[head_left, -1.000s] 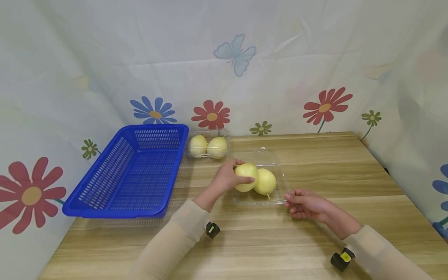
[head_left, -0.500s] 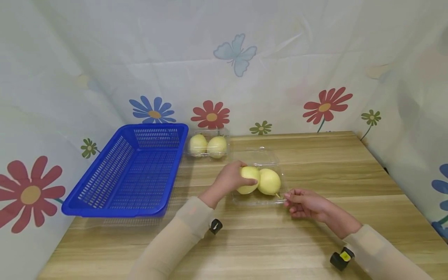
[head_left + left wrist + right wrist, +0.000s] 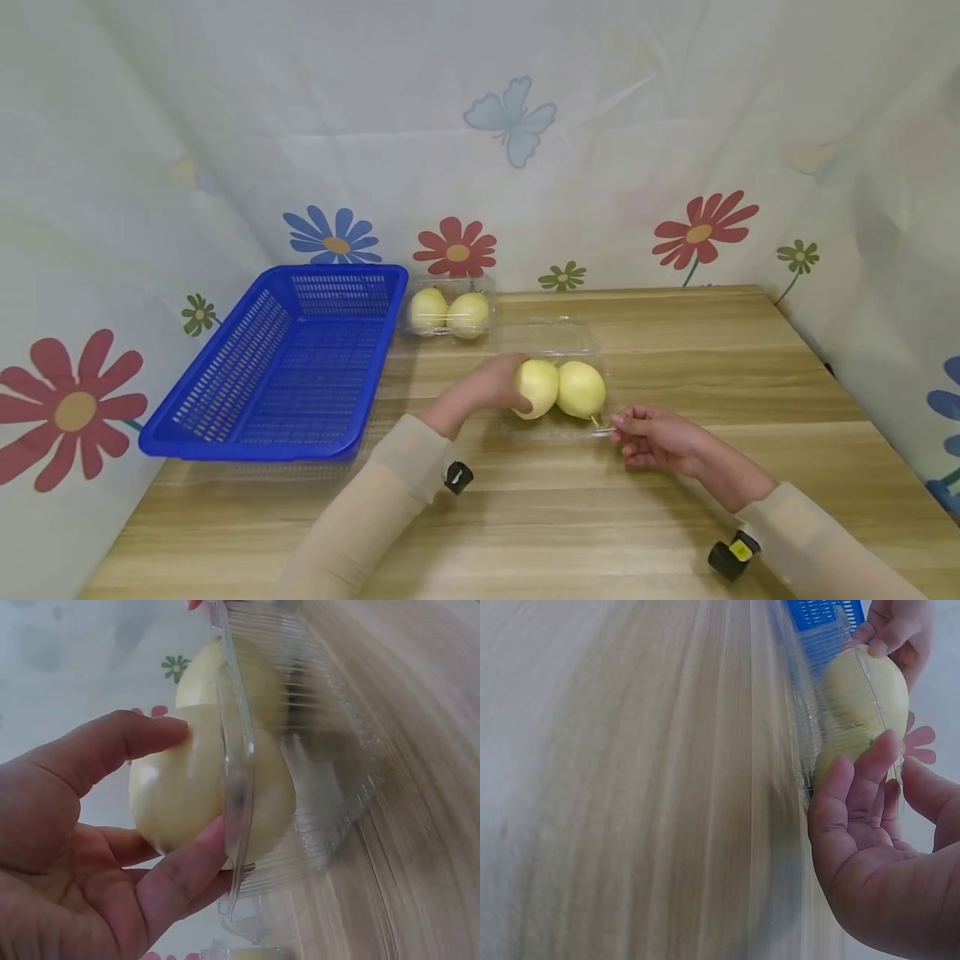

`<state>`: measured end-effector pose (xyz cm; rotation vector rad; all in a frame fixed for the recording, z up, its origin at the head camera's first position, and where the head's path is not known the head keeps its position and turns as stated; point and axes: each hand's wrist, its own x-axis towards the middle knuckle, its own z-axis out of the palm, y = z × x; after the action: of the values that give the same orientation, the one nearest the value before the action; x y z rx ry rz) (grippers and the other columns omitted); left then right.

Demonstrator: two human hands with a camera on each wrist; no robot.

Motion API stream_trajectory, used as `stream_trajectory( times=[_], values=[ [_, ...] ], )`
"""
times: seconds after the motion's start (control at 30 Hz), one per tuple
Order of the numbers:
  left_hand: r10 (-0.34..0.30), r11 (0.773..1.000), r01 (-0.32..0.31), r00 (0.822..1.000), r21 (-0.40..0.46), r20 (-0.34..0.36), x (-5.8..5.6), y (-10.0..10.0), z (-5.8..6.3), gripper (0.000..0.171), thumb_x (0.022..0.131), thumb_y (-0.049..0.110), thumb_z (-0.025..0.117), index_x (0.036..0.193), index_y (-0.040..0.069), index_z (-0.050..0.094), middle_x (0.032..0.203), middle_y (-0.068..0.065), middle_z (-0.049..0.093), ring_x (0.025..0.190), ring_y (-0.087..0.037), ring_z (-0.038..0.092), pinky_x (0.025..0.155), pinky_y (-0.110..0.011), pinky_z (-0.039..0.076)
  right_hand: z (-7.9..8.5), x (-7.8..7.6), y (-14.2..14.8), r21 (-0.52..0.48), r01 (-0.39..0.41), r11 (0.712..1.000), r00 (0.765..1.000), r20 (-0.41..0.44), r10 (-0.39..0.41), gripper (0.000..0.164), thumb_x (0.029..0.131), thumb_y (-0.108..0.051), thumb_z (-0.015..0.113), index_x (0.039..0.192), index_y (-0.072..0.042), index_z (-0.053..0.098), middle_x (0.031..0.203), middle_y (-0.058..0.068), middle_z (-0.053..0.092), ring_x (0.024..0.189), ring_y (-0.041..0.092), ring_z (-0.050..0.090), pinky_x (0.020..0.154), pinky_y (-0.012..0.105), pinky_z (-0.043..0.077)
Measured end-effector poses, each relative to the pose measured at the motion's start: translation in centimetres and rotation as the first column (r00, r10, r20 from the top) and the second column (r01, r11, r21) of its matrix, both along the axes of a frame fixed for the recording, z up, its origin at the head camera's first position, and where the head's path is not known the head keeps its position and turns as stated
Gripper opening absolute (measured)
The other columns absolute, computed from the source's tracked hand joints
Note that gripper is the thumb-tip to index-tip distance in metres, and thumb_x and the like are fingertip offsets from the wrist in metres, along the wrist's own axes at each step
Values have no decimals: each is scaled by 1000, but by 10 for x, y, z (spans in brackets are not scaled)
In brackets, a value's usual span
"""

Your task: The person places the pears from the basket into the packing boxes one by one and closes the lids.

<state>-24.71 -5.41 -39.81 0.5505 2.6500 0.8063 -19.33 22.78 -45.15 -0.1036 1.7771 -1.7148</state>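
Note:
A clear plastic clamshell box [image 3: 551,432] lies open on the table, its lid [image 3: 547,337] folded back toward the wall. Two pale yellow pears sit side by side in its base. My left hand [image 3: 489,387] holds the left pear [image 3: 540,389], thumb and fingers around it, as the left wrist view also shows with that pear [image 3: 184,791]. Stem toward me, the right pear [image 3: 581,390] touches its neighbour. At the box's near right corner my right hand [image 3: 663,440] pinches the rim between thumb and fingers; the right wrist view shows this hand [image 3: 877,840] close up.
A blue plastic basket [image 3: 352,400] stands at the left of the wooden table [image 3: 720,358]. Beside its far right corner is another clear box [image 3: 450,332], closed over two pears. A flower-printed curtain [image 3: 600,183] hangs behind and at the sides.
My left hand has lowered the left pear into the box, and the right pear has shifted right. The left fingers have slid to the pear's left side. My right hand stays at the rim.

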Motion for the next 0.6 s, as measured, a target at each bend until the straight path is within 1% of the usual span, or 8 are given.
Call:
stream_trajectory(
  times=[0.07,0.1,0.17,0.23,0.3,0.37,0.47,0.6],
  values=[
    [2,1000,-2,1000,-3,14,1,0,0,83,79,11,83,150,-5,44,151,-23,53,136,-38,55,116,-47,46,-1,1,0,3,4,1000,1000,1,-4,16,107,-27,53,95,-18,56,88,-11,68,71,0,62,72,19,59],
    [4,1000,-4,1000,-8,2,2,0,-1,83,78,13,85,149,-5,45,150,-23,54,138,-37,53,118,-48,43,-1,1,0,3,5,1000,1000,2,-5,16,107,-27,54,95,-18,56,88,-11,68,71,0,62,72,19,59],
    [17,1000,-17,999,-18,-31,3,1,-4,83,76,16,89,146,-4,50,147,-21,58,137,-37,54,118,-48,43,-2,1,0,5,7,1000,1000,1,-7,15,107,-27,54,95,-18,57,88,-11,68,72,0,62,72,20,59],
    [33,999,-35,997,-34,-75,5,3,-9,81,73,19,93,142,-2,55,141,-19,63,130,-35,59,114,-47,47,-2,1,0,8,7,1000,1000,-3,-7,15,107,-27,53,96,-18,56,88,-11,68,72,0,62,73,20,60],
    [44,996,-53,992,-70,-120,8,4,-12,77,70,24,95,134,0,62,131,-16,69,120,-32,64,105,-45,53,-3,1,0,9,6,1000,1000,-5,-6,15,108,-27,53,96,-18,56,88,-11,68,72,0,62,73,20,59],
    [54,991,-72,987,-111,-155,12,6,-13,72,67,29,97,127,2,67,123,-14,71,111,-30,66,96,-44,56,-3,0,0,9,6,1000,1000,-6,-6,15,108,-27,53,96,-18,56,88,-11,68,72,0,62,73,20,59],
    [70,984,-98,981,-150,-181,17,8,-13,69,66,35,97,121,3,70,117,-13,72,105,-29,67,88,-43,57,-3,0,0,7,10,1000,1000,-5,-10,15,107,-27,53,95,-19,56,88,-11,68,72,0,62,73,20,59],
    [67,978,-105,976,-178,-207,18,10,-13,65,67,39,96,117,4,72,112,-13,72,102,-28,66,85,-41,57,-3,-1,1,6,16,1000,1000,-1,-16,15,107,-26,53,95,-19,56,87,-11,68,72,0,63,72,20,59]
  ],
)
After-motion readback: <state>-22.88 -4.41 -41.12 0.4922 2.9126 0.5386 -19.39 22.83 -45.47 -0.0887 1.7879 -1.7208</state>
